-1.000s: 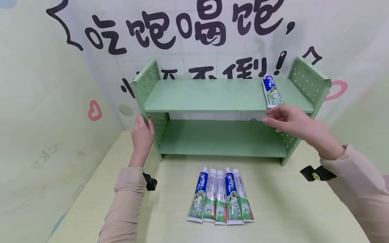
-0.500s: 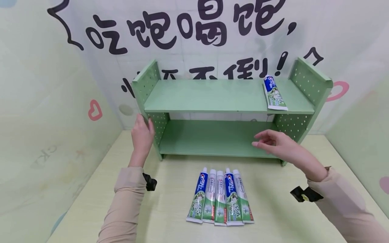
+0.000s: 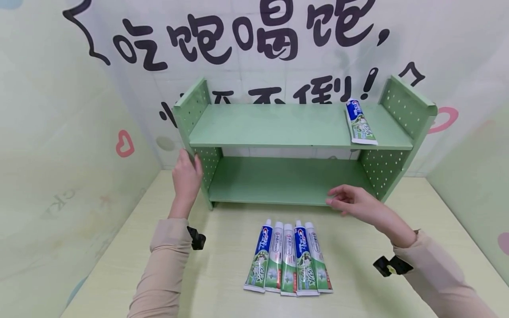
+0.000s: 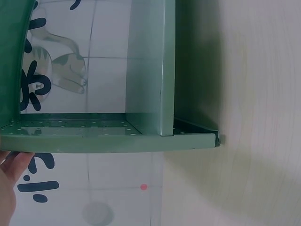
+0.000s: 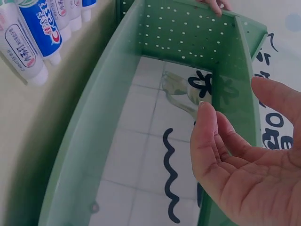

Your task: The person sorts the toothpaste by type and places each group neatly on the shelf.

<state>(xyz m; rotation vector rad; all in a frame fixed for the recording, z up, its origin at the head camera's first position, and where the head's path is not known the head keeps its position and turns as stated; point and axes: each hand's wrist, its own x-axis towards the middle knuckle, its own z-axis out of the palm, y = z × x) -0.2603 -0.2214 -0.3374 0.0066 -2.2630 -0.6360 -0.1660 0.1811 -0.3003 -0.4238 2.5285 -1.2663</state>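
Note:
A green two-tier shelf rack stands on the table, its side panels dotted with holes. My left hand grips the edge of its left side panel; in the left wrist view only part of the left fingers shows at that edge. On the upper tier, toward the right, lies a blue, white and green toothpaste tube. My right hand holds nothing and hovers before the lower tier's front edge, fingers loosely bent. Several toothpaste tubes lie side by side on the table, caps toward the rack.
The pale table extends in front of the rack and to both sides. Behind it rises a white wall with large black characters. The lower tier is a flat green board beneath the upper one.
My right hand has moved down and left, away from the toothpaste tube on the upper tier, to the lower tier's front. The left hand stays on the side panel.

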